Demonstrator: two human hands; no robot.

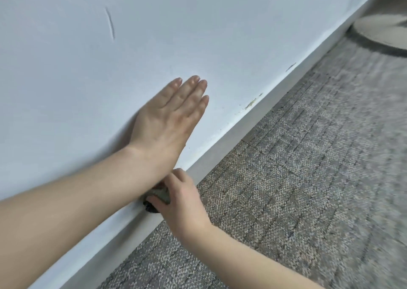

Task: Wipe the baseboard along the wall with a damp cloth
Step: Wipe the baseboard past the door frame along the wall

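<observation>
Our right hand grips the bunched cloth against the baseboard, whose length runs away up-right; our left hand lies flat on the wall.

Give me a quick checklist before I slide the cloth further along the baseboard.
1. Right hand grips the cloth: ok.
2. Cloth pressed against the baseboard: ok.
3. Left hand flat on the wall for support: ok.
4. Carpet beside the baseboard free of obstacles: ok as far as the round stand base.
5. Yellowish marks ahead on the top edge cleaned: not ok.
6. Cloth damp enough: cannot tell.
</observation>
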